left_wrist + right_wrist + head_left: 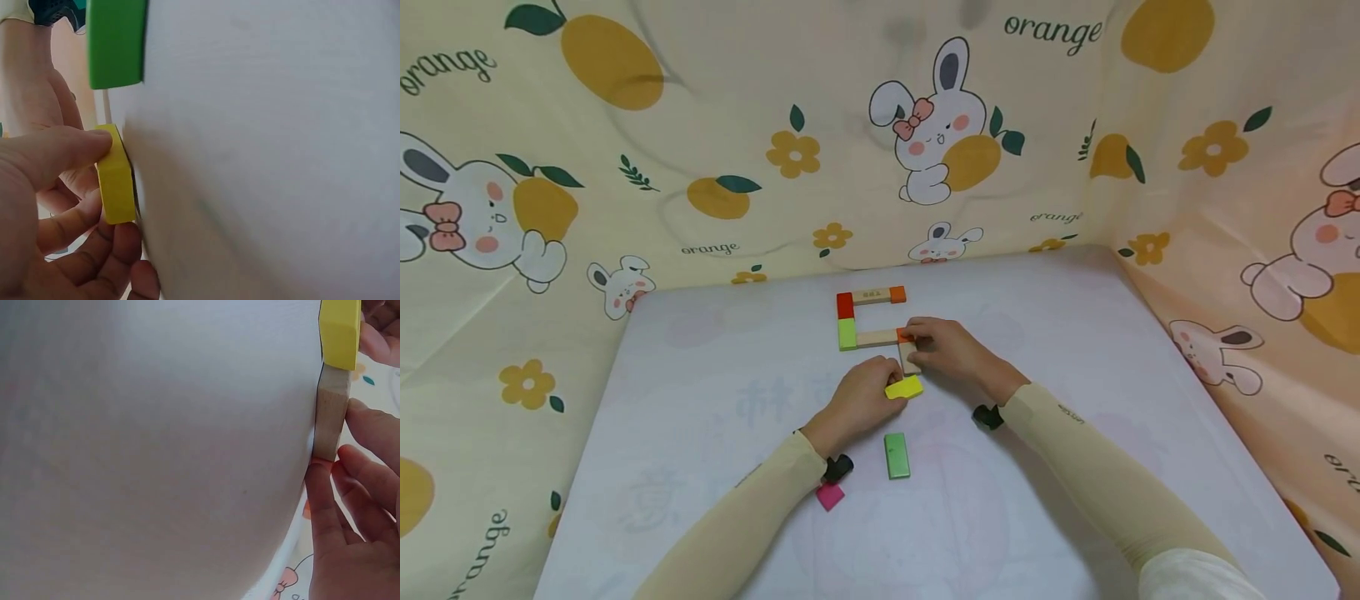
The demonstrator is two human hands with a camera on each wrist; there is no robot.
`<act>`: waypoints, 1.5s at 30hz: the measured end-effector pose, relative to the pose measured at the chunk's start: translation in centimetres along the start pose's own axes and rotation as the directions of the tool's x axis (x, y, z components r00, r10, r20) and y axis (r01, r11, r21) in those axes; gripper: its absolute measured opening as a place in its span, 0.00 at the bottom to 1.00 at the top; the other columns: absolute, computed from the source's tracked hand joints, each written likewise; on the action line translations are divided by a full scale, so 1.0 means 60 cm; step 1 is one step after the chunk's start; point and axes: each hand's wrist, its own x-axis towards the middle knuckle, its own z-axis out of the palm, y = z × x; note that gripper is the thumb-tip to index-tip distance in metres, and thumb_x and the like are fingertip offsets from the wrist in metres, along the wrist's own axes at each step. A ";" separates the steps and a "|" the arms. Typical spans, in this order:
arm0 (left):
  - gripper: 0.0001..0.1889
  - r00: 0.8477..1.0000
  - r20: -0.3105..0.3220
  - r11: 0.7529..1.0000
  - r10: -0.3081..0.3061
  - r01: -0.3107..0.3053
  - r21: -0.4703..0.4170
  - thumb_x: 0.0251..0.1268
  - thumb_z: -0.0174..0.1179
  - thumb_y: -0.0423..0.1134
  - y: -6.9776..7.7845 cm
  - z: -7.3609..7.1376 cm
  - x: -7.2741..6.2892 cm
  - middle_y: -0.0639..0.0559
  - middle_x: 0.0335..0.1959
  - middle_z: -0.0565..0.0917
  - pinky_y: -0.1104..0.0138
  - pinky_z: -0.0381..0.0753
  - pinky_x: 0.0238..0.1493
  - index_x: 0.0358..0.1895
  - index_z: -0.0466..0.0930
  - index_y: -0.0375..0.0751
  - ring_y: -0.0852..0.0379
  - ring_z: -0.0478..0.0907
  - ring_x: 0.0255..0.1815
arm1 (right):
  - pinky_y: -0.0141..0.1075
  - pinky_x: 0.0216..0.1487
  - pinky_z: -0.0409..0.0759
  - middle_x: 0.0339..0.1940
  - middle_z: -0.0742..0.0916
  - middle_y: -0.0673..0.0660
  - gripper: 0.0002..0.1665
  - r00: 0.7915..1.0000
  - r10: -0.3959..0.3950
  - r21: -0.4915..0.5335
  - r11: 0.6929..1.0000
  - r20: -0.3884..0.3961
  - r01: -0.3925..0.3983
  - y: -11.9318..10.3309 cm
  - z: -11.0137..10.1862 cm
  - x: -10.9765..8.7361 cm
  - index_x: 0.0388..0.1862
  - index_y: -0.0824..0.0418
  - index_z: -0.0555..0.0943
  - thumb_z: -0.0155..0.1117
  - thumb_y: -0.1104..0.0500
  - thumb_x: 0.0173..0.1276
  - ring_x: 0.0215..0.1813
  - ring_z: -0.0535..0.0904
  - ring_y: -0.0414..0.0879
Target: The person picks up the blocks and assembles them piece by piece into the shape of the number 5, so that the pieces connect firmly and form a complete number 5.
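My left hand pinches a yellow block between thumb and fingers, low over the white tabletop. The block's far end meets the near end of a plain wooden block in the right wrist view. My right hand holds that wooden block, thumb against its side and fingertips at its far end. Those fingers partly cover an orange block there. Leftward from it runs another wooden block, joining a lime green block and a red block.
At the top of the row, a wooden block with faint markings ends in another orange block. A green block lies nearer me, and a pink block sits beside my left wrist. Patterned cloth stands behind the table.
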 end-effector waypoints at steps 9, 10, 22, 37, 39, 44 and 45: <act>0.13 1.000 0.000 1.000 -0.014 0.014 0.005 0.70 0.75 0.42 0.002 -0.002 0.002 0.55 0.39 0.79 0.63 0.78 0.47 0.50 0.84 0.42 0.55 0.76 0.40 | 0.44 0.63 0.79 0.60 0.84 0.51 0.26 1.000 -0.003 -0.024 1.000 0.002 0.003 0.001 0.003 0.002 0.70 0.60 0.84 0.75 0.59 0.75 0.57 0.80 0.50; 0.13 1.000 0.001 1.000 -0.015 0.015 0.009 0.70 0.75 0.42 0.002 -0.002 0.002 0.55 0.39 0.79 0.63 0.78 0.46 0.49 0.84 0.43 0.55 0.76 0.40 | 0.46 0.67 0.78 0.63 0.84 0.52 0.26 1.000 -0.001 -0.031 1.000 0.005 0.001 -0.002 0.002 0.002 0.71 0.60 0.84 0.75 0.59 0.76 0.61 0.80 0.51; 0.13 0.999 0.009 0.999 -0.041 0.040 0.033 0.69 0.75 0.44 0.001 -0.002 0.003 0.55 0.38 0.79 0.64 0.78 0.45 0.49 0.84 0.43 0.55 0.76 0.39 | 0.50 0.73 0.75 0.71 0.82 0.60 0.28 1.000 -0.017 -0.109 0.994 0.009 0.018 -0.014 0.001 0.001 0.72 0.65 0.83 0.74 0.59 0.76 0.70 0.79 0.56; 0.14 1.000 0.001 0.999 -0.022 0.022 0.025 0.68 0.73 0.47 -0.004 -0.004 0.004 0.56 0.38 0.79 0.64 0.79 0.44 0.47 0.84 0.44 0.56 0.76 0.38 | 0.49 0.71 0.77 0.71 0.81 0.59 0.27 0.999 -0.023 -0.088 0.996 -0.025 0.020 -0.017 0.005 -0.004 0.71 0.63 0.83 0.74 0.60 0.75 0.67 0.79 0.55; 0.14 1.000 -0.001 1.000 -0.021 0.021 0.017 0.68 0.73 0.47 -0.005 -0.004 0.005 0.56 0.38 0.79 0.64 0.79 0.44 0.47 0.84 0.43 0.56 0.76 0.39 | 0.49 0.70 0.78 0.71 0.81 0.59 0.27 0.999 -0.024 -0.080 0.997 -0.033 0.021 -0.016 0.006 -0.004 0.71 0.63 0.84 0.74 0.60 0.75 0.66 0.79 0.54; 0.15 1.000 -0.007 1.000 -0.016 0.016 -0.021 0.68 0.72 0.47 -0.006 -0.006 0.005 0.54 0.38 0.79 0.63 0.79 0.44 0.48 0.83 0.42 0.55 0.76 0.39 | 0.47 0.64 0.82 0.68 0.82 0.57 0.25 0.995 -0.040 -0.025 0.999 -0.089 0.038 -0.014 0.004 -0.012 0.69 0.61 0.85 0.74 0.60 0.75 0.60 0.81 0.52; 0.16 1.000 -0.011 0.999 -0.011 0.011 -0.032 0.68 0.72 0.48 -0.007 -0.007 0.004 0.53 0.39 0.79 0.62 0.79 0.44 0.49 0.83 0.42 0.55 0.76 0.40 | 0.47 0.63 0.83 0.67 0.82 0.57 0.24 0.993 -0.042 -0.009 0.999 -0.109 0.041 -0.014 0.003 -0.015 0.68 0.61 0.85 0.74 0.60 0.75 0.59 0.82 0.52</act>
